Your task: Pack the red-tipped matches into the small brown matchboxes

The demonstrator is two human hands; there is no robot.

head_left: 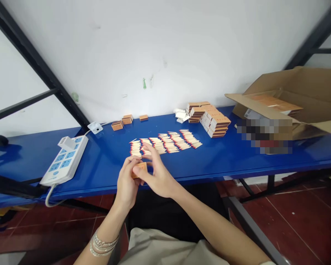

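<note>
Left grip (126, 180) was clamped, its thumb and fingers closed on an orange matchbox (140, 170) held just above the front edge of the blue bench (105, 165). Right grip (157, 173) stood close against it, thumb at the box's far end and fingers arched above, though whether those fingers pinched a match could not be made out. That small box looked the likeliest source of trouble: held only by the fingertips, it could slip if the two hands pressed unevenly, and anything loose inside could spill onto the bench or fall past its edge to the red tile floor (292, 221). Just beyond lay overlapping rows of red-tipped matches (165, 143), so a careless sweep of the right wrist could scatter them and muddle the rows (heads rubbing hard together would be a smaller worry, though not nothing). Further along, a knock could topple the stacked matchboxes (211, 118), while the white power strip (63, 160) sat near the left elbow's path, where its cable could snag a sleeve or arm. The open cardboard carton (281, 99) overhung the far right end of the bench and could be nudged.
</note>
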